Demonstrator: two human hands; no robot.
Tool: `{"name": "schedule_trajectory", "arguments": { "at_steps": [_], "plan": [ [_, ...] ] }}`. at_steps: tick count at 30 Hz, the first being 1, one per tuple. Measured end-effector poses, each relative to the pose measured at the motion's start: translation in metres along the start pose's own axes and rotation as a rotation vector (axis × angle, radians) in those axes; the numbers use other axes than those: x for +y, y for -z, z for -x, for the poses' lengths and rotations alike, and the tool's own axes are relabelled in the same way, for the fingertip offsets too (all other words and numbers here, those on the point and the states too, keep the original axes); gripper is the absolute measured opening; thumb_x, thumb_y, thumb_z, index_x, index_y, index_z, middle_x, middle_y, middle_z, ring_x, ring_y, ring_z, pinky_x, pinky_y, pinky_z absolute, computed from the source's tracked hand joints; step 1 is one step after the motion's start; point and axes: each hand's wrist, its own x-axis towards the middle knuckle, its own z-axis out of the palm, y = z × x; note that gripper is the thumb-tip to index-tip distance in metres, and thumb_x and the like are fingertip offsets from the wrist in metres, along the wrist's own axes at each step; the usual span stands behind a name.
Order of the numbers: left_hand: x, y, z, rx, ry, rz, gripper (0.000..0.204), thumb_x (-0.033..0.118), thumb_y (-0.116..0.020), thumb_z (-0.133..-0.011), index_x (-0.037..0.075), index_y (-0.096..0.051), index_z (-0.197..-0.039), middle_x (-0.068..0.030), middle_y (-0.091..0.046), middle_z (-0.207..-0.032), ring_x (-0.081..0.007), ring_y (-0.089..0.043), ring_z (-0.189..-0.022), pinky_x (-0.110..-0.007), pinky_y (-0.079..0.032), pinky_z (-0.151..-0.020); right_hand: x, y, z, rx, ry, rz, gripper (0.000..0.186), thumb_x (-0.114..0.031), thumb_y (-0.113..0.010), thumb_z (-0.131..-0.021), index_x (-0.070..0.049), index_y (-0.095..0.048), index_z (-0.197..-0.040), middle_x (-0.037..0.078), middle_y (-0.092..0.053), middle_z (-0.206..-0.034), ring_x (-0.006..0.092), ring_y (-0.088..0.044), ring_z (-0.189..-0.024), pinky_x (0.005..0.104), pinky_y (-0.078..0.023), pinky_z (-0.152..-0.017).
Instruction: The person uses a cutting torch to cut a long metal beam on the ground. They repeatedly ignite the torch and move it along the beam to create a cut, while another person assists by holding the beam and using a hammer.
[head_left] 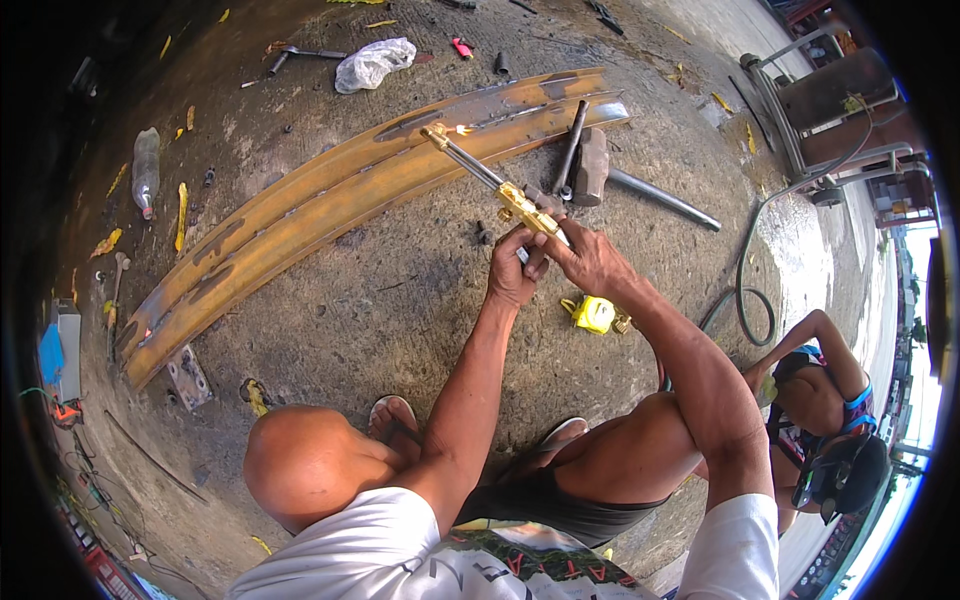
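Both of my hands are closed around a brass cutting torch (pixel 518 205) whose nozzle points up and left. A small orange flame shows by the nozzle, just over the long rusty steel beam (pixel 330 215). My left hand (pixel 513 268) grips the handle from below and the left. My right hand (pixel 588 258) wraps its rear from the right, fingers partly hidden. A sledgehammer (pixel 592 168) lies to the right of the torch, its handle pointing right, with a dark metal bar (pixel 571 145) beside its head. Nearer me, below my right hand, sits a yellow tape measure (pixel 594 314).
A plastic bottle (pixel 146 170) lies left of the beam, a crumpled clear bag (pixel 375 65) beyond it. A black hose (pixel 742 280) loops on the right, near a wheeled metal cart (pixel 835 95). Another person (pixel 825 390) crouches at my right. A flat metal plate (pixel 189 378) lies by the beam's near end.
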Motion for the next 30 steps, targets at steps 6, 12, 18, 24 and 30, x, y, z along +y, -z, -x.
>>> {"name": "schedule_trajectory", "arguments": {
  "at_steps": [6, 12, 18, 24, 30],
  "plan": [
    [-0.001, 0.0, 0.0, 0.004, 0.006, 0.006, 0.045, 0.02, -0.058, -0.093, -0.001, -0.057, -0.133, -0.0056, -0.071, -0.109, -0.0042, -0.038, -0.047, -0.021, -0.035, -0.044, -0.005, 0.003, 0.004, 0.023, 0.064, 0.005, 0.073, -0.061, -0.049, -0.097, 0.007, -0.058, -0.123, 0.031, -0.068, -0.101, 0.0453, -0.069, -0.095, 0.0513, -0.053, -0.084],
    [-0.001, 0.003, 0.0, -0.001, 0.008, 0.002, 0.045, 0.018, -0.058, -0.092, -0.001, -0.057, -0.133, -0.0075, -0.071, -0.117, -0.004, -0.038, -0.047, -0.02, -0.036, -0.044, -0.003, 0.003, 0.003, -0.003, 0.041, -0.012, 0.074, -0.062, -0.047, -0.098, 0.008, -0.058, -0.122, 0.031, -0.068, -0.101, 0.045, -0.069, -0.095, 0.0505, -0.053, -0.084],
    [0.001, 0.001, 0.0, 0.0, 0.006, -0.007, 0.044, 0.018, -0.06, -0.092, -0.001, -0.058, -0.132, -0.0076, -0.071, -0.117, -0.004, -0.038, -0.048, -0.02, -0.035, -0.044, -0.007, 0.005, 0.003, -0.005, 0.014, -0.003, 0.075, -0.063, -0.048, -0.097, 0.007, -0.059, -0.12, 0.031, -0.067, -0.101, 0.0452, -0.068, -0.096, 0.05, -0.053, -0.083],
    [0.0, 0.006, 0.0, -0.005, 0.003, 0.005, 0.044, 0.018, -0.06, -0.092, -0.001, -0.059, -0.132, -0.0069, -0.071, -0.116, -0.004, -0.038, -0.048, -0.02, -0.035, -0.044, -0.002, 0.002, 0.001, -0.001, 0.047, -0.012, 0.076, -0.064, -0.047, -0.097, 0.006, -0.059, -0.121, 0.03, -0.067, -0.103, 0.0458, -0.068, -0.097, 0.0514, -0.052, -0.083],
    [0.001, -0.001, 0.001, 0.006, 0.014, -0.006, 0.044, 0.018, -0.059, -0.092, -0.001, -0.059, -0.132, -0.0047, -0.072, -0.112, -0.004, -0.038, -0.048, -0.02, -0.035, -0.044, -0.009, 0.007, 0.008, 0.008, 0.13, 0.061, 0.072, -0.062, -0.046, -0.098, 0.005, -0.059, -0.121, 0.029, -0.067, -0.103, 0.0453, -0.068, -0.098, 0.0511, -0.053, -0.082]
  ]
}}
